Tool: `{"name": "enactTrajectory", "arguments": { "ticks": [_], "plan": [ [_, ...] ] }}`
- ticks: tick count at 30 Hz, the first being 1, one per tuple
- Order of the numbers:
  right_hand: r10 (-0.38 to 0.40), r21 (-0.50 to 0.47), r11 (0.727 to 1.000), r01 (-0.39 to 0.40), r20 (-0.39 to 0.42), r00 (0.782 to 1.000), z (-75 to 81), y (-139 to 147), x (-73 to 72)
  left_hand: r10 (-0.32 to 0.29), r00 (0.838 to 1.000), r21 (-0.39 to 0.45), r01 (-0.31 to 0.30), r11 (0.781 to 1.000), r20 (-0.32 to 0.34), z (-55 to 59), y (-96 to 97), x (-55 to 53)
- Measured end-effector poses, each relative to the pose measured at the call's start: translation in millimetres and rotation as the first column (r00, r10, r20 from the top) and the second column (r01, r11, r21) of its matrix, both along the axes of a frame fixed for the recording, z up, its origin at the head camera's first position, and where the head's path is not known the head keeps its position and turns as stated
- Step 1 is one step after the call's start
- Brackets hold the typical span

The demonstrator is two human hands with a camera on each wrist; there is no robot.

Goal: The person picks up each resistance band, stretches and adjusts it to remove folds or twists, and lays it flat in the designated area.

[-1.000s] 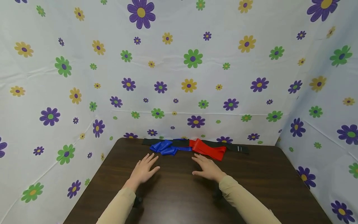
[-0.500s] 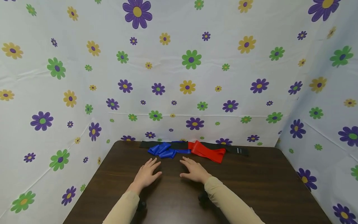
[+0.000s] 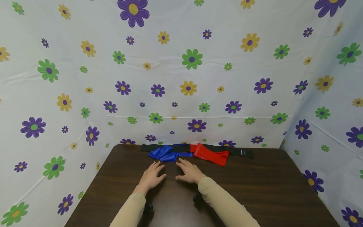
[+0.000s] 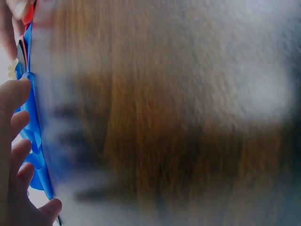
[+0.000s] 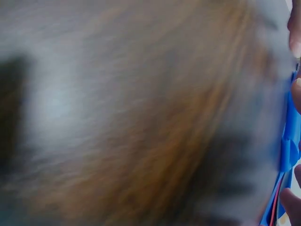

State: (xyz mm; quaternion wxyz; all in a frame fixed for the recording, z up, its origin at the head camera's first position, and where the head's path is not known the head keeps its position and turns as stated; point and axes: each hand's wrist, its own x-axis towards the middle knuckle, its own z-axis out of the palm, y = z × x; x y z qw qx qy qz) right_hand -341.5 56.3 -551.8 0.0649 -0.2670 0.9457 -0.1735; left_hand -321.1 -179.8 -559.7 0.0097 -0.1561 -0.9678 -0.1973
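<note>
Near the back of a dark brown table lie flat, shiny bands. A crumpled blue band (image 3: 169, 157) is on the left, a folded red band (image 3: 213, 156) right of it, and a long black band (image 3: 239, 152) stretches behind both. My left hand (image 3: 150, 177), fingers spread and holding nothing, is just short of the blue band. Beside it my right hand (image 3: 189, 172), also with fingers extended, is near the blue band's right end. In the left wrist view fingers (image 4: 19, 150) appear in front of the blue band (image 4: 32, 108); contact is unclear.
The wood-grain table (image 3: 263, 183) has white flower-print cloth (image 3: 221, 75) behind it and on both sides. Small black round objects (image 3: 197, 198) show under both wrists. Much of the two wrist views is blurred table surface.
My right hand has moved left, from in front of the red band to near the blue one. The left hand has shifted slightly right and nearer to me. The bands still lie together.
</note>
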Motion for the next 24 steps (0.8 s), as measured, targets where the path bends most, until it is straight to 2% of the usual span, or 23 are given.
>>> {"name": "enactTrajectory", "arguments": {
  "ticks": [7,15,20,24],
  "plan": [
    [-0.018,0.024,1.000,0.018,0.016,1.000,6.3,-15,-13.8,0.000,1.000,0.000,0.000,1.000,0.019,0.2,5.2,-7.2],
    [-0.028,0.052,0.998,0.025,0.054,0.998,1.4,-23,-20.1,0.024,0.996,-0.023,-0.022,0.999,0.082,-3.2,12.9,-14.9],
    [-0.051,0.041,0.998,0.048,0.075,0.996,-0.1,-24,-24.2,0.022,0.992,-0.015,-0.020,1.000,0.124,-1.0,18.2,-18.5],
    [-0.047,0.026,0.999,0.045,0.075,0.996,-2.3,-29,-29.1,0.028,0.993,-0.015,-0.026,1.000,0.115,-0.8,19.5,-21.0]
  ]
}}
